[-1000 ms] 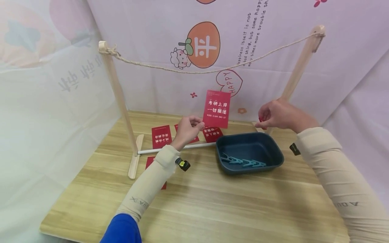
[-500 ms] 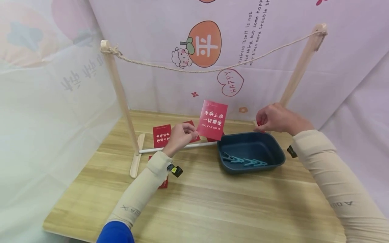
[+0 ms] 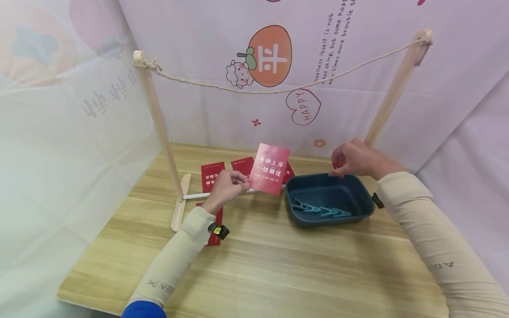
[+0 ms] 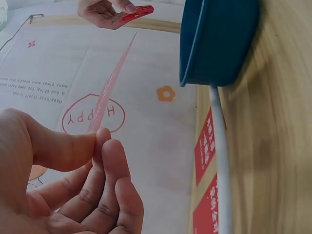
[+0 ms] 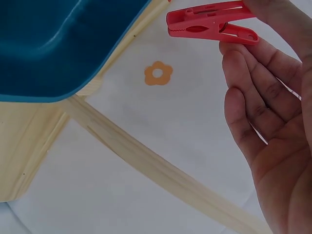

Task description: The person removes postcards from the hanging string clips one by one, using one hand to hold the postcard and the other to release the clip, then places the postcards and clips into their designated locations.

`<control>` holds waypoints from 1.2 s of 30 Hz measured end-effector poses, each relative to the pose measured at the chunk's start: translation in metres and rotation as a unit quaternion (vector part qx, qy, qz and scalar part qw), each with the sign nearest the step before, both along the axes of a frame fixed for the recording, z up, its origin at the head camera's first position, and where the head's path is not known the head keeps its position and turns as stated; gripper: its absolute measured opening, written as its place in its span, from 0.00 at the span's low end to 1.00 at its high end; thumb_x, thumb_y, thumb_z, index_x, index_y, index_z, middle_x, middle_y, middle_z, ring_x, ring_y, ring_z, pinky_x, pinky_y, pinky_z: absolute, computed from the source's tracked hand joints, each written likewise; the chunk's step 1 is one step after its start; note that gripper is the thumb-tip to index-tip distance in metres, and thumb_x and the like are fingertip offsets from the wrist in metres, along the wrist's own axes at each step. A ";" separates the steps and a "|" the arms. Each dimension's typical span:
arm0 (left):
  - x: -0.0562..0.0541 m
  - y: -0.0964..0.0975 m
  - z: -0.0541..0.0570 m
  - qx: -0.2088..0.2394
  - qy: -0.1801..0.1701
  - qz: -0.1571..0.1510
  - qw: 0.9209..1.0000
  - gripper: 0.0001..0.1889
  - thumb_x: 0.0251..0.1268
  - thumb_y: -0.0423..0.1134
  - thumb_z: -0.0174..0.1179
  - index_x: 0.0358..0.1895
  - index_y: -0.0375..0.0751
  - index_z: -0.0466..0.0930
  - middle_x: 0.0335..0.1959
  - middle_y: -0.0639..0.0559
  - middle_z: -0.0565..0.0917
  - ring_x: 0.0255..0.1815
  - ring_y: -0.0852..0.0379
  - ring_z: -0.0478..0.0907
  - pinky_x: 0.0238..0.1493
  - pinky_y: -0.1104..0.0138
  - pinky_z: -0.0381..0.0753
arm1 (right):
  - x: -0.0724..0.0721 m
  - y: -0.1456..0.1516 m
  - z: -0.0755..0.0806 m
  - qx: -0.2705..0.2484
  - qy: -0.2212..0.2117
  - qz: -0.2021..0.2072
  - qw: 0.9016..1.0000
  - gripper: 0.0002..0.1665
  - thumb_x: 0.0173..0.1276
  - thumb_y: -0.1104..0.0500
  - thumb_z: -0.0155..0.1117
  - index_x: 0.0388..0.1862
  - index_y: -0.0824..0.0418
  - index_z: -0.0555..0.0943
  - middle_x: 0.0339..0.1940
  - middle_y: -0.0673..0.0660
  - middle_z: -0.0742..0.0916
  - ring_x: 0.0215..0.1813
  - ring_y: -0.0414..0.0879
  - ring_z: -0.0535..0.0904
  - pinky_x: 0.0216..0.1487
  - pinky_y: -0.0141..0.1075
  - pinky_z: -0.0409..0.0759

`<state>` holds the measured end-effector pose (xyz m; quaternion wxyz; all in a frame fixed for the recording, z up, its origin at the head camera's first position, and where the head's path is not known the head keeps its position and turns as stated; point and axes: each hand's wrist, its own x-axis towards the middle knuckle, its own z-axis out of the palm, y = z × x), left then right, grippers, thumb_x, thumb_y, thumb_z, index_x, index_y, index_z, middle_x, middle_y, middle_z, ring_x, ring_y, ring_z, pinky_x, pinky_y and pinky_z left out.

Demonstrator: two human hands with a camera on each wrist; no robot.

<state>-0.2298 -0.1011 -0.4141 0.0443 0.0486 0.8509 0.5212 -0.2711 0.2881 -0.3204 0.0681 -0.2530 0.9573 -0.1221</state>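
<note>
My left hand [image 3: 226, 189] pinches a red card [image 3: 270, 169] with white lettering by its lower left corner, holding it tilted above the table. Edge-on, the same card [image 4: 111, 87] shows between thumb and index finger in the left wrist view. Over the far right rim of a dark blue basin [image 3: 330, 221], my right hand [image 3: 355, 159] holds a small red clothespin [image 5: 209, 22] between thumb and fingers. The clothespin's jaws are closed on nothing. Inside the basin lie several teal clothespins [image 3: 322, 212]. A twine line [image 3: 254, 92] sags between two wooden posts above both hands.
More red cards [image 3: 212, 174] lie on the wooden table [image 3: 278, 265] behind and in front of a white rod [image 3: 195, 195]. The left post [image 3: 157, 119] stands on a wooden foot; the right post [image 3: 393, 95] rises behind my right hand. A printed cloth hangs behind.
The card in my left hand has come down and to the left, tilting back. My right hand has shifted slightly left and lower with the red clothespin.
</note>
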 end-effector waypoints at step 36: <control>0.038 -0.046 -0.038 -0.034 -0.066 -0.034 0.997 0.03 0.63 0.29 0.67 0.37 0.37 0.89 0.33 0.45 0.90 0.41 0.44 0.88 0.41 0.68 0.82 | -0.019 -0.009 -0.056 0.058 -0.004 0.027 0.998 0.14 0.58 0.54 0.85 0.28 0.58 0.85 0.21 0.47 0.88 0.28 0.40 0.82 0.35 0.39 0.85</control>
